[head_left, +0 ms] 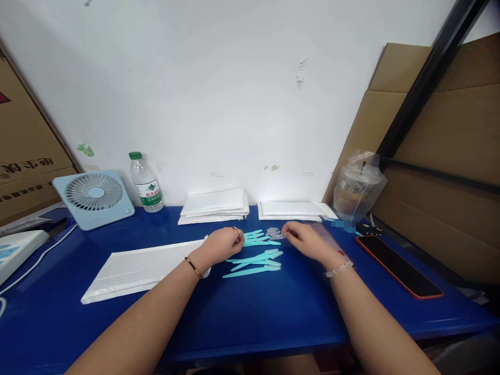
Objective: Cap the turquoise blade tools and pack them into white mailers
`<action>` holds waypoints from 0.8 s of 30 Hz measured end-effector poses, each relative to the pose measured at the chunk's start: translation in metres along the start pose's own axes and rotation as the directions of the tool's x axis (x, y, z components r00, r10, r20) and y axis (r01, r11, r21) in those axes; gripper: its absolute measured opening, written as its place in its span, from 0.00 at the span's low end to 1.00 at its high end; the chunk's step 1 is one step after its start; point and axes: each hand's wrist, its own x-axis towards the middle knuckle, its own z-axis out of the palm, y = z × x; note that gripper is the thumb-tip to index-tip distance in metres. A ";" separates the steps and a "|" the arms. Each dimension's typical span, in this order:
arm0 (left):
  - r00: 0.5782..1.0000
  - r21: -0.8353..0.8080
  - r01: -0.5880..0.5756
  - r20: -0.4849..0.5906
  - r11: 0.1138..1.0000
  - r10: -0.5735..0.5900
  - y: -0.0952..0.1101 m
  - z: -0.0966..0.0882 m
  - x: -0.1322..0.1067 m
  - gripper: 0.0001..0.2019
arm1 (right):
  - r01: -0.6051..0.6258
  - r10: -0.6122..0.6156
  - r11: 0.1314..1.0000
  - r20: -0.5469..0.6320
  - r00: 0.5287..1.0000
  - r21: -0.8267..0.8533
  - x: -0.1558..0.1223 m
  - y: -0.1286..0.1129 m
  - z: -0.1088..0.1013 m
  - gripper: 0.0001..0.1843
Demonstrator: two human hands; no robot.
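Slim turquoise eyebrow razors (255, 271) lie in two loose groups on the blue table. My left hand (224, 244) is closed, its curled fingertips at the left ends of the farther group; whatever it pinches is hidden. Small translucent blade caps (273, 233) sit in a little pile beyond the razors' right ends. My right hand (307, 240) has its thumb and fingers drawn together at the right edge of this pile. What lies between those fingers is too small to make out.
A long white padded mailer (136, 268) extends left from under my left wrist. White packet stacks (214, 202) stand by the wall. A blue fan (96, 194) and a water bottle (146, 185) are at left; a bagged drink cup (357, 187) and a red-edged phone (398, 265) at right.
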 end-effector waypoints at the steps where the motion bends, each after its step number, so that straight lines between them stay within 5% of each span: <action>1: 1.000 -0.017 0.002 0.001 1.000 -0.002 0.001 0.000 0.000 0.08 | 0.002 -0.002 1.000 -0.017 1.000 0.022 0.000 -0.002 0.000 0.09; 11: 1.000 -0.116 0.002 -0.003 0.993 -0.003 0.002 -0.002 0.001 0.08 | -0.106 0.095 0.945 0.051 0.994 0.310 0.001 -0.014 0.004 0.13; 19: 0.999 -0.191 -0.021 0.024 0.981 0.026 0.012 -0.008 -0.001 0.12 | -0.108 0.038 0.885 0.160 0.986 0.453 -0.001 -0.024 0.007 0.12; 22: 0.987 -0.225 -0.043 0.142 0.973 0.076 0.015 -0.010 -0.003 0.13 | -0.090 -0.018 0.907 0.250 0.968 0.411 -0.001 -0.020 0.006 0.12; 24: 0.984 -0.200 -0.046 0.161 0.979 0.079 0.014 -0.008 -0.003 0.12 | -0.045 0.000 0.960 0.161 0.987 0.277 0.000 -0.013 0.005 0.11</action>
